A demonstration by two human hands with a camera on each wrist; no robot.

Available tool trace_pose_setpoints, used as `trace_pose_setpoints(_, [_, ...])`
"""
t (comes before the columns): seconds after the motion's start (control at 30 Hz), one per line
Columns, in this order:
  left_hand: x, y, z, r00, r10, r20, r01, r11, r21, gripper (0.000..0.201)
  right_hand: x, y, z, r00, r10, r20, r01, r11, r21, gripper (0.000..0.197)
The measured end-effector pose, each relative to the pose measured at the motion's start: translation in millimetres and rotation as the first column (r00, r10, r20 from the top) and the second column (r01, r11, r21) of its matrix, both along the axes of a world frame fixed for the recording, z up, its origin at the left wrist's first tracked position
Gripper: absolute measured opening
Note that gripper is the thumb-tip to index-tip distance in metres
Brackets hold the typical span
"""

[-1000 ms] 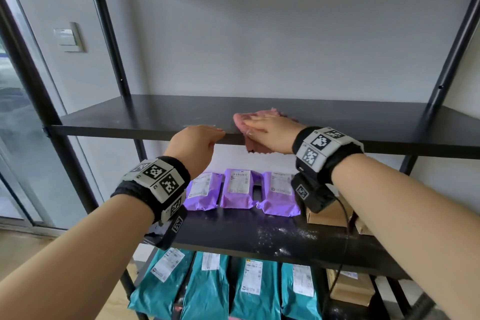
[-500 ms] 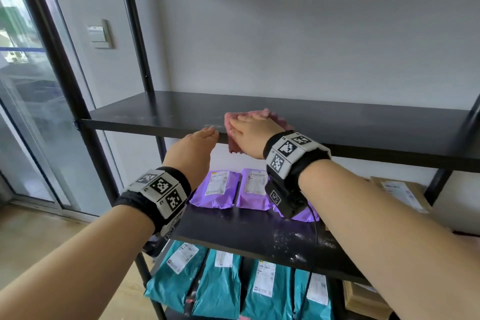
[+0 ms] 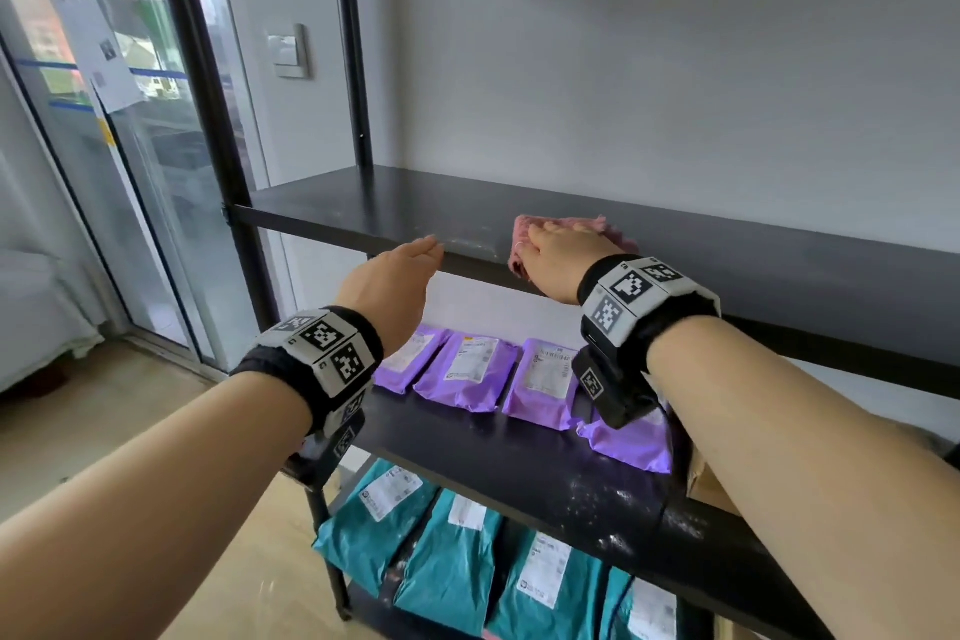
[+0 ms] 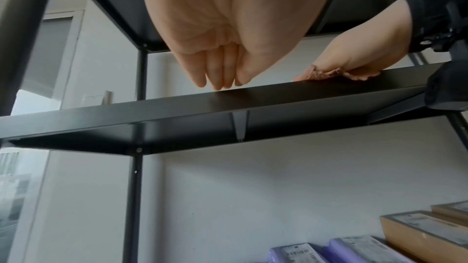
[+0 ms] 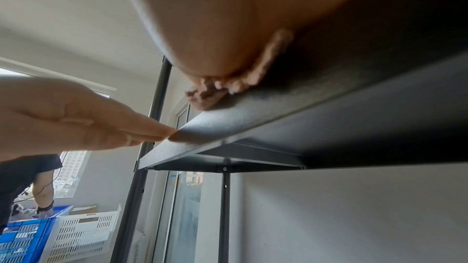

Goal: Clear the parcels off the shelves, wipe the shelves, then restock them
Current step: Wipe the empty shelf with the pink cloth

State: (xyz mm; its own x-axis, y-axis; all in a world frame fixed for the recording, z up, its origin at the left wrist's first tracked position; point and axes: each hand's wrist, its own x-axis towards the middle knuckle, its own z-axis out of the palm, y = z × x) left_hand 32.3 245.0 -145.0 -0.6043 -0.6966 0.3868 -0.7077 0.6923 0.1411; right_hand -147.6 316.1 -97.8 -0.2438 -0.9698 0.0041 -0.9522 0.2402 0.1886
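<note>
Right hand [image 3: 558, 259] presses a pink cloth [image 3: 571, 227] flat-fingered on the shelf [image 3: 363, 208]; left hand [image 3: 389, 286] released; purple parcels' [image 3: 470, 369] labels unreadable.

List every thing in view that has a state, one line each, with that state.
Upper shelf: cleared of parcels, dusty streaks near its front edge.
Pink cloth: flat on the upper shelf, under the right hand.
Right hand: pressing the cloth.
Left hand: fingers straight, tips at the shelf's front edge, holding nothing.
Purple parcels: lying on the middle shelf.
Teal parcels: on the bottom shelf.
</note>
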Motion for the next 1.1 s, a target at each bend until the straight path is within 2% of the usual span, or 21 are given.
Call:
trace_pose_setpoints(0.13, [15.0, -23.8, -2.1, 0.998, 0.052, 0.018, -0.052, 0.999, 0.012, 0.056, 7.2, -26.8, -2.2, 0.998, 0.025, -0.056, -0.024, 0.999, 0.027, 0.05])
trace_pose_setpoints(0.4, [52.8, -67.6, 10.5, 0.99, -0.119, -0.076, 0.114, 0.991, -0.065, 0.042, 59.4, -88.0, -2.6, 0.998, 0.018, -0.056, -0.017, 1.0, 0.015, 0.052])
trace_pose_setpoints(0.57, [98.4, -121.5, 10.4, 0.998, -0.063, 0.003, 0.063, 0.996, -0.065, 0.038, 112.0, -132.5, -2.9, 1.0, -0.003, -0.016, 0.003, 1.0, 0.004, 0.049])
trace_pose_setpoints(0.73, [116.0, -148.9, 5.9, 0.994, -0.104, 0.039, 0.107, 0.99, -0.091, 0.044, 124.8, -136.6, -11.3, 0.988, 0.108, 0.114, -0.087, 0.981, -0.174, 0.04])
trace_pose_setpoints(0.8, [115.7, -152.7, 2.6, 0.99, -0.139, 0.03, 0.142, 0.984, -0.109, 0.047, 112.6, -127.7, -13.0, 0.974, 0.075, 0.215, -0.035, 0.982, -0.183, 0.043])
trace_pose_setpoints(0.87, [116.5, -153.6, -2.1, 0.987, -0.158, 0.032, 0.16, 0.981, -0.106, 0.053, 105.1, -119.3, -11.1, 0.968, 0.004, 0.252, 0.044, 0.982, -0.186, 0.043])
trace_pose_setpoints(1.0, [120.4, -158.0, -7.6, 0.976, -0.215, 0.048, 0.219, 0.969, -0.112, 0.057, 116.1, -129.9, -7.3, 0.971, -0.133, 0.197, 0.158, 0.98, -0.118, 0.043])
trace_pose_setpoints(1.1, [128.2, -163.9, -3.2, 0.962, -0.272, -0.024, 0.271, 0.962, -0.043, 0.05, 132.6, -158.0, -9.1, 0.971, -0.183, 0.154, 0.198, 0.976, -0.089, 0.045])
